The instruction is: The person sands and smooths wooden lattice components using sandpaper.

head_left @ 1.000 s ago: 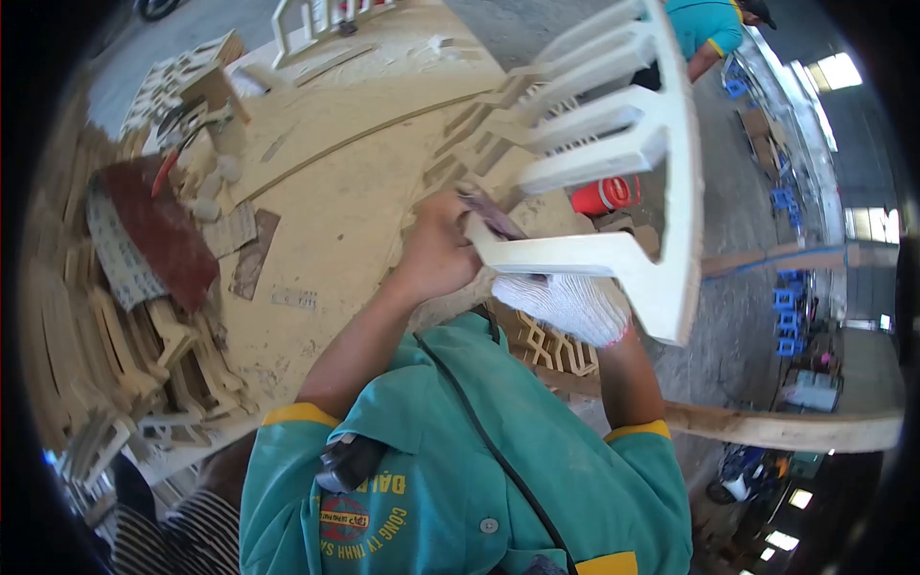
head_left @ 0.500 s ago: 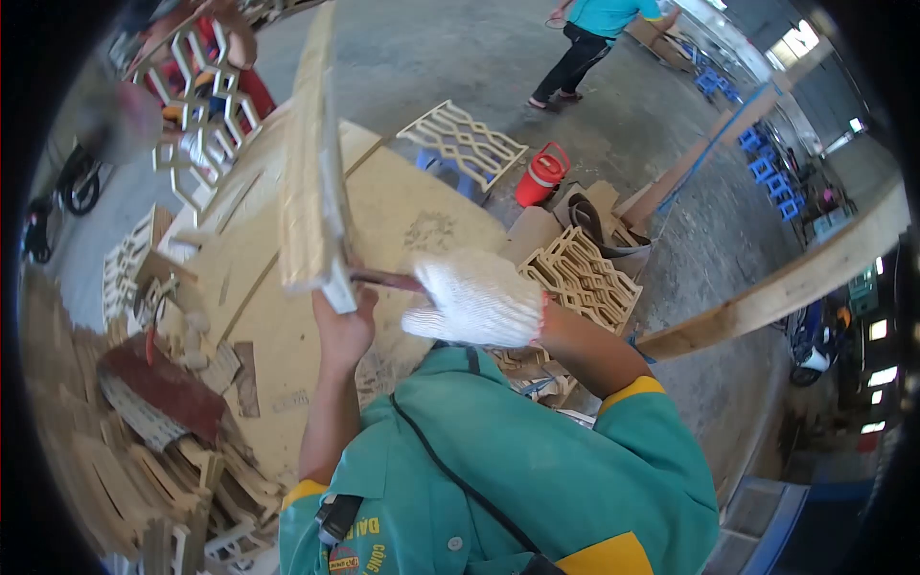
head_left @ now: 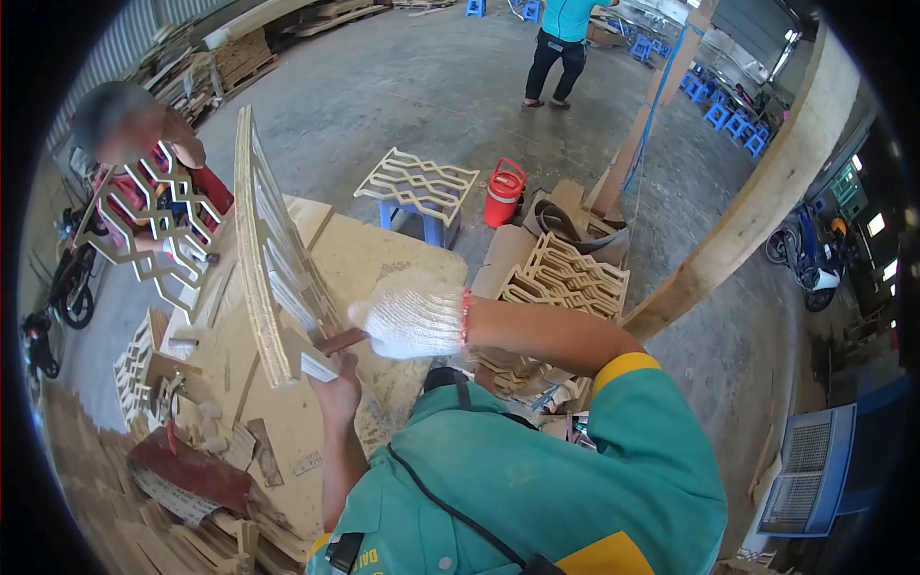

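My left hand (head_left: 337, 391), bare, grips the lower end of a pale wooden lattice panel (head_left: 257, 259) that stands on edge above the table. In a white knitted glove, my right hand (head_left: 412, 321) is closed on a reddish-brown piece of sandpaper (head_left: 342, 341). That piece reaches into the panel's lower end, close to my left hand. Its colour matches a larger sandpaper sheet (head_left: 192, 470) lying on the table's near left part. The gloved fingertips are smeared by motion.
Under the panel is a wooden table (head_left: 383, 251). Opposite, a person (head_left: 115, 125) holds another lattice panel (head_left: 158, 230). One more panel (head_left: 422, 180) rests on a blue stool, near a red jug (head_left: 503, 192). Several panels (head_left: 565, 278) are stacked at right, beside a timber beam (head_left: 747, 211).
My view has turned. The panel has tilted, showing more of its lattice side, and my gloved hand has moved left along with the sandpaper. A distant person has turned and moved.
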Motion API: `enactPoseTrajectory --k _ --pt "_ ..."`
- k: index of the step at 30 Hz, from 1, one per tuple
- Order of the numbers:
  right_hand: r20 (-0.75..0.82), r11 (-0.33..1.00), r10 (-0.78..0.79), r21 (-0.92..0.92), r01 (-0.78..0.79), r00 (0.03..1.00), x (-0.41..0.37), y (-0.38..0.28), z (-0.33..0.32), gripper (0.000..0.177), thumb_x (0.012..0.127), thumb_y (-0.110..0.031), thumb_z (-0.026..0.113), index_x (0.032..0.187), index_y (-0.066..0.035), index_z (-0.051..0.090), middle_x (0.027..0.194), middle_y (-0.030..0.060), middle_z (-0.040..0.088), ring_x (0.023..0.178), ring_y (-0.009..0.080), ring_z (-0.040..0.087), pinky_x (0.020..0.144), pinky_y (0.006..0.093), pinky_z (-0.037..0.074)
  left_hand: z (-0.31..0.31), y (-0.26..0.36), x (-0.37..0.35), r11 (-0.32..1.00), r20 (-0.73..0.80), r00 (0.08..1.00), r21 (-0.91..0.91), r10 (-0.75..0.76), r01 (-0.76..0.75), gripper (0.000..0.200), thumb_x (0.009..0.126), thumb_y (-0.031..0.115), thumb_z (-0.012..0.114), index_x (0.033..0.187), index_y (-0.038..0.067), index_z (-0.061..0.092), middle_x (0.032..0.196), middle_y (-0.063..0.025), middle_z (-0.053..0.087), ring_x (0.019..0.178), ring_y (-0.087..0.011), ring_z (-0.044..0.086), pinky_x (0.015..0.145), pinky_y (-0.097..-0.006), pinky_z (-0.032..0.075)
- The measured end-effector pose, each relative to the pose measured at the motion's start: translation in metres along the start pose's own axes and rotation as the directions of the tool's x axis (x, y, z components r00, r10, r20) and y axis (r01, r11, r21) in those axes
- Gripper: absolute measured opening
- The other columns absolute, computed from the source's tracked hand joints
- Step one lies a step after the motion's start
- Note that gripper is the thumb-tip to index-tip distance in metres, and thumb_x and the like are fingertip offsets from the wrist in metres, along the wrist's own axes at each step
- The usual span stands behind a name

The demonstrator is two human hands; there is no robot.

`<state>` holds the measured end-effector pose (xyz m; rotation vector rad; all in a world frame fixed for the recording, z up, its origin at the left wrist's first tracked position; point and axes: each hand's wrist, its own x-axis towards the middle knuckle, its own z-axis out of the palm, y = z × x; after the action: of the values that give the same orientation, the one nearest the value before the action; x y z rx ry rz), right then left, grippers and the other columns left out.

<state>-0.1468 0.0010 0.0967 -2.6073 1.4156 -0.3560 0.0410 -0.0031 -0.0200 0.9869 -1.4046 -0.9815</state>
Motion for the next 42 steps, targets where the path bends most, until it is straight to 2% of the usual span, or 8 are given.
enactPoseTrajectory --k 4,7,12,18,21,27,33,42 --pt "-0.192 0.998 0.048 -0.019 -0.053 0.98 0.007 0.008 0.011 0.022 0.076 -0.028 0.067 0.081 -0.007 0.061 0.068 0.0163 0.062 0.066 0.0375 0.065 0.055 0.0462 0.051 0.003 -0.002 0.001 0.996 -0.019 0.997 -0.061 -0.073 0.072 0.025 0.075 -0.007 0.053 0.095 -0.003 0.066 0.098 -0.0071 0.056 0.095 -0.0203 0.055 0.087 -0.0305 0.044" --pt "-0.004 0.982 0.188 -0.006 -0.188 0.982 0.01 -0.013 0.003 0.022 0.078 -0.029 0.065 0.081 -0.008 0.061 0.066 0.0157 0.061 0.065 0.0374 0.064 0.056 0.0463 0.051 -0.006 -0.007 0.001 1.0 0.005 1.0 -0.002 0.011 -0.011 0.024 0.073 -0.006 0.053 0.093 -0.002 0.067 0.096 -0.0084 0.059 0.093 -0.0202 0.056 0.085 -0.0312 0.046" --pt "0.026 0.994 -0.112 0.008 0.112 0.993 0.006 0.003 0.017 0.019 0.078 -0.027 0.063 0.081 -0.007 0.061 0.072 0.0152 0.064 0.068 0.037 0.064 0.059 0.046 0.051 -0.006 0.009 0.0 0.999 0.03 1.0 0.035 0.009 -0.01 0.026 0.073 -0.007 0.05 0.093 -0.001 0.066 0.092 -0.0085 0.062 0.091 -0.0176 0.058 0.084 -0.0305 0.046" --pt "-0.049 0.981 0.14 0.14 -0.132 0.989 0.015 -0.002 0.019 0.019 0.079 -0.024 0.064 0.088 -0.006 0.064 0.075 0.0145 0.065 0.073 0.0337 0.065 0.063 0.0427 0.052 0.001 -0.002 0.001 0.993 0.007 1.0 -0.115 -0.028 0.028 0.034 0.073 -0.009 0.049 0.104 -0.002 0.062 0.093 -0.0076 0.061 0.089 -0.0174 0.057 0.084 -0.0297 0.045" --pt "0.239 0.993 0.104 0.035 -0.116 0.965 0.001 -0.02 0.001 0.02 0.082 -0.022 0.064 0.095 -0.007 0.065 0.08 0.0133 0.066 0.076 0.0339 0.064 0.065 0.0412 0.051 -0.007 -0.017 -0.002 0.99 0.018 0.992 0.074 0.121 -0.122 0.041 0.071 -0.01 0.05 0.11 0.0 0.059 0.097 -0.0059 0.057 0.087 -0.0164 0.053 0.08 -0.0287 0.043" --pt "-0.222 0.979 0.057 0.204 -0.011 0.973 0.001 0.011 0.005 0.024 0.081 -0.026 0.064 0.091 -0.004 0.067 0.074 0.0204 0.068 0.073 0.0391 0.069 0.062 0.0486 0.054 0.015 0.008 -0.001 0.998 -0.015 0.999 -0.049 -0.037 0.036 0.029 0.071 -0.009 0.051 0.097 -0.001 0.061 0.091 -0.0077 0.058 0.089 -0.0193 0.055 0.083 -0.0288 0.043" --pt "0.1 0.999 0.011 0.031 -0.014 0.995 -0.006 0.0 0.012 0.026 0.077 -0.025 0.065 0.095 -0.007 0.062 0.071 0.017 0.063 0.068 0.0382 0.065 0.058 0.0461 0.052 0.001 -0.017 -0.002 0.984 0.11 0.994 0.176 0.02 -0.039 0.043 0.07 -0.01 0.049 0.111 0.0 0.056 0.11 -0.0096 0.056 0.094 -0.0192 0.051 0.084 -0.0316 0.043" --pt "-0.091 0.998 0.04 0.051 -0.035 0.995 0.005 0.01 -0.006 0.03 0.082 -0.029 0.065 0.099 -0.004 0.068 0.077 0.0192 0.068 0.074 0.0375 0.07 0.06 0.0477 0.055 0.01 -0.009 0.0 1.0 0.128 0.992 0.014 0.002 -0.004 0.05 0.067 -0.014 0.047 0.114 0.001 0.053 0.098 -0.0058 0.05 0.093 -0.0189 0.049 0.084 -0.0297 0.042"
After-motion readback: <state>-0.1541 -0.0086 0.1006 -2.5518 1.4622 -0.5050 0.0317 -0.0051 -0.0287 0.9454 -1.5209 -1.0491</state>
